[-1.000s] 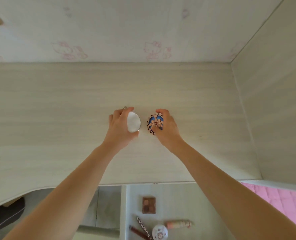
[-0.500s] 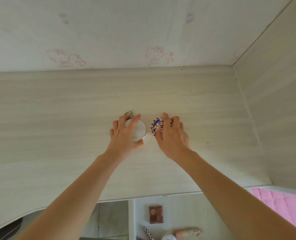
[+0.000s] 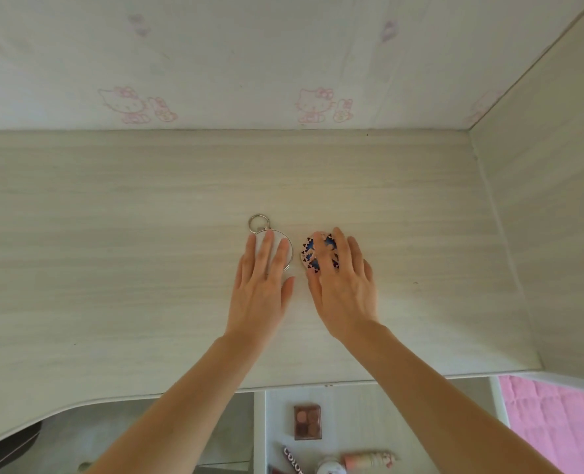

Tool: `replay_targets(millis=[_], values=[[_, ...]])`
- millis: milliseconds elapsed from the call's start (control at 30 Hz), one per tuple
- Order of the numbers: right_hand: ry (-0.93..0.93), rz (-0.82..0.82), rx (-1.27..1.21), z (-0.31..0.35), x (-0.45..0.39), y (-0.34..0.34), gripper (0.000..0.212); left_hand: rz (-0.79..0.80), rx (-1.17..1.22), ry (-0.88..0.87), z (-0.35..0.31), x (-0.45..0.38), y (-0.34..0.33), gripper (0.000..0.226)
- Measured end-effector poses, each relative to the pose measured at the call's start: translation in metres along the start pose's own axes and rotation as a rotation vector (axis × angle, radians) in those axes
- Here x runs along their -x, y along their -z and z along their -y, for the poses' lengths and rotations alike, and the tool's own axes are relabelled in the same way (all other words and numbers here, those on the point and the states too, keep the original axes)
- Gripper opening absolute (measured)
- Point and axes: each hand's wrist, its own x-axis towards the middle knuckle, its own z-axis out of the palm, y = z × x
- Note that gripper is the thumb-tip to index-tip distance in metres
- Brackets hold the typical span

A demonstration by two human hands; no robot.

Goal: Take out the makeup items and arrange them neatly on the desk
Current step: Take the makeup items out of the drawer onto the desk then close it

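Resting flat, fingers spread, the left hand (image 3: 261, 292) covers a round mirror (image 3: 283, 249) on the tabletop (image 3: 112, 251); the right hand (image 3: 343, 289), also spread, presses a patterned compact (image 3: 312, 253) just beside. Below, a drawer (image 3: 420, 422) holds an eyeshadow palette (image 3: 307, 422) and a tube (image 3: 292, 460) lettered "COLO".
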Motion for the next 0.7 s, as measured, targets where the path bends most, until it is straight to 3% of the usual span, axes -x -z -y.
replay_targets(millis=[467, 700], values=[[0.056, 0.029, -0.036, -0.002, -0.037, -0.010, 0.052, -0.064, 0.033, 0.039, 0.010, -0.037, -0.004, 0.046], [0.056, 0.040, -0.058, 0.000, -0.035, -0.008, 0.060, -0.051, -0.032, 0.060, 0.008, -0.031, -0.005, 0.057]])
